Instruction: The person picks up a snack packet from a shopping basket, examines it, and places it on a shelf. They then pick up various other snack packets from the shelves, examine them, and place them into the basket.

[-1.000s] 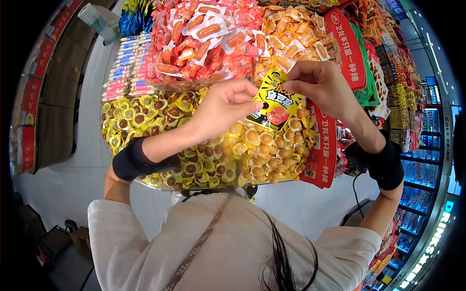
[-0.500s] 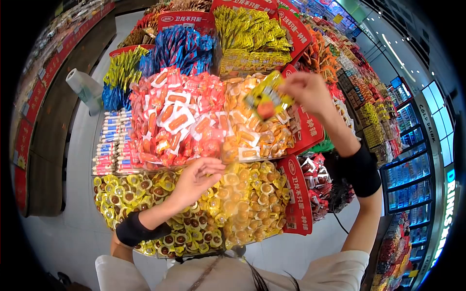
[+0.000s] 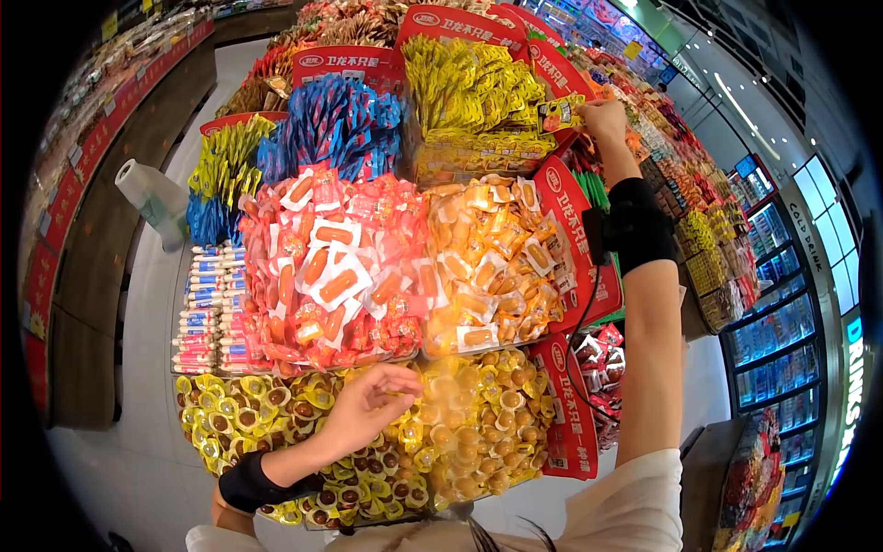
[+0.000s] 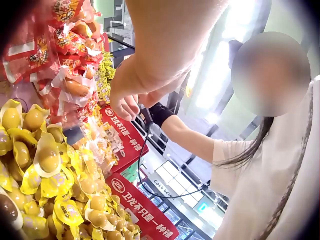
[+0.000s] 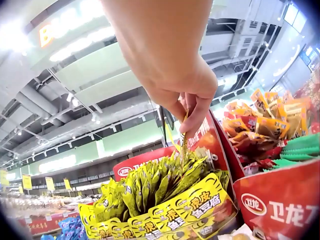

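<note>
My right hand [image 3: 604, 121] reaches out to the back right and pinches a small yellow snack packet [image 3: 559, 113] by its edge. In the right wrist view the fingers [image 5: 192, 117] point down and the packet [image 5: 184, 137] shows edge-on, right at the end of a row of like yellow packets [image 5: 150, 187]. My left hand [image 3: 371, 409] hovers, fingers loosely bent and holding nothing, over yellow-wrapped egg snacks [image 3: 487, 428] at the front. In the left wrist view that hand [image 4: 150, 70] is seen from the side, with egg snacks [image 4: 48, 157] below.
Red-packed sausages [image 3: 331, 267] and orange packs [image 3: 492, 253] fill the middle bins. Blue packets [image 3: 340, 124] stand at the back left. Red cardboard signs [image 3: 566, 230] line the right edge. A black cable [image 3: 575, 345] hangs from the right wristband. A plastic bag roll [image 3: 152, 198] stands left.
Both hands held the packet at first; the left let go and lowered over the egg snacks. The right hand carried the packet away to the yellow packets at the back. The head view tilted up.
</note>
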`<state>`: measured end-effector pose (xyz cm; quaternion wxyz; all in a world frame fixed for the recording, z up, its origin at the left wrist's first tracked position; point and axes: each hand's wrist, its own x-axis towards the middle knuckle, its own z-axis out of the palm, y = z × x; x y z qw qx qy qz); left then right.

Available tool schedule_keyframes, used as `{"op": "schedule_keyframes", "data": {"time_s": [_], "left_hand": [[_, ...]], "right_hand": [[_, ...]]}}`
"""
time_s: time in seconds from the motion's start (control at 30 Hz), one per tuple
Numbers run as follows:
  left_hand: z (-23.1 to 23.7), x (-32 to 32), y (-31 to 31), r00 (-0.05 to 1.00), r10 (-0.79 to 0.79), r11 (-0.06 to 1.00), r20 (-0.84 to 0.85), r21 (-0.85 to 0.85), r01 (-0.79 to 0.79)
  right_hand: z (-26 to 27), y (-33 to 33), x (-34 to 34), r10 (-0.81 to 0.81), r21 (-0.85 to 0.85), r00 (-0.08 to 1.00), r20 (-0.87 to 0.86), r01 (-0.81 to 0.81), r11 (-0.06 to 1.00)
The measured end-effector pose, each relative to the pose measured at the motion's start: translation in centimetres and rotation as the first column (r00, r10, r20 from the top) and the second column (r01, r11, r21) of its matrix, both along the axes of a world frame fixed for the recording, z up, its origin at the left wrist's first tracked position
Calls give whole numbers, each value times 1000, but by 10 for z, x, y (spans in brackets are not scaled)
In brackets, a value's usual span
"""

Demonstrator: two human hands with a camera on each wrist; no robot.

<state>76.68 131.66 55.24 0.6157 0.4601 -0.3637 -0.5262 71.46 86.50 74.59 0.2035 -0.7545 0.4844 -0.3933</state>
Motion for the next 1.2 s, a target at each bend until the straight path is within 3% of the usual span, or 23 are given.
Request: {"op": "schedule_keyframes", "data": {"time_s": [0.17,0.53,0.63,0.67,0.73,0.87,1.0,1.03,1.2], "left_hand": [[-6,7,-3,1000,-9,1000,20,29,8],[-11,10,-9,999,-28,1000,20,7,28],[-9,10,-8,999,-28,1000,22,12,28],[-10,10,-8,999,-22,1000,27,15,21],[-8,12,-10,999,-6,1000,32,27,5],[-7,14,-13,1000,30,998,-4,48,-30],[-7,16,-16,1000,20,999,-23,50,-19],[-5,18,-18,1000,22,998,-19,64,-21],[4,22,-21,999,29,996,-14,85,-28]], "right_hand": [[-28,-25,23,24,62,995,96,-30,998],[-54,-20,52,102,153,993,-53,-92,984],[-33,-23,50,-86,-174,920,-382,20,985],[-23,-19,52,-172,-234,911,-375,87,968],[-9,-28,55,-150,-336,901,-407,5,942],[-8,-67,70,-98,-360,954,-284,-11,933],[-14,-98,85,-60,-362,947,-317,-62,930],[-18,-112,89,-61,-432,949,-308,-82,898],[-24,-146,106,-114,-408,926,-360,-46,912]]}}
